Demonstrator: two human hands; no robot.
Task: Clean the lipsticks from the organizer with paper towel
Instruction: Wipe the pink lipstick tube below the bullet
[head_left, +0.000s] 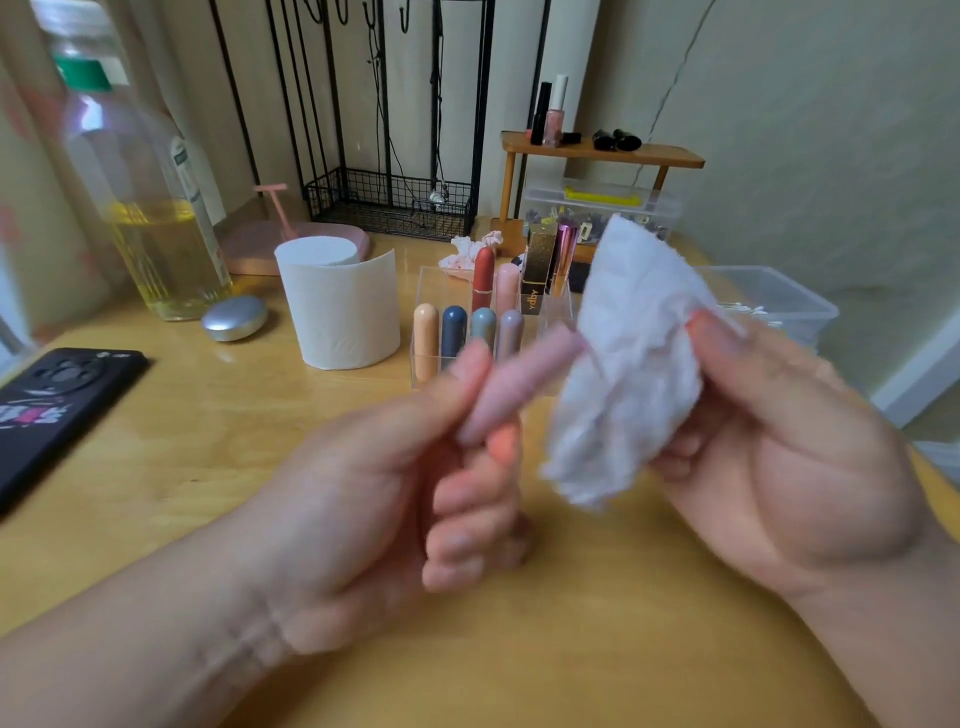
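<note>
Left hand (395, 499): fingers curled round pale pink lipstick tube (524, 382), near centre.
Right hand (789, 447): pinches crumpled white paper towel (634, 364) at tube's end.
Best next: wrap towel round, twist gently.

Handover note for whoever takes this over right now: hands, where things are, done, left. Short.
Left hand: fingers pinch a pale pink lipstick, held above the table.
Right hand: grips a folded paper towel at the lipstick's far end; contact is blurred.
Organizer: stands behind the hands, other lipsticks upright in it.
Done: one lipstick out; a stained crumpled tissue lies behind the organizer.
Left: wipe this one, put it back, probably go through the others. Paper roll stands left of the organizer.
</note>
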